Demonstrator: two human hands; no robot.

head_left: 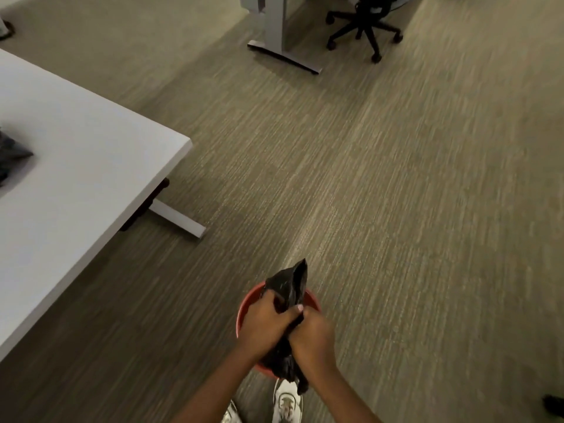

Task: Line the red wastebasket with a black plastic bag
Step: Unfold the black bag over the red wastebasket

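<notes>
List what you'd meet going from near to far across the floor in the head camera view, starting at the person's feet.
White sneakers → red wastebasket with the black plastic bag held over it → white table's foot → far desk's leg → black office chair.

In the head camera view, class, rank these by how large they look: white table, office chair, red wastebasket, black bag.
1. white table, largest by far.
2. red wastebasket and office chair: look alike; the chair is farther away and cropped, so no ranking.
3. black bag, bunched, smallest.
</notes>
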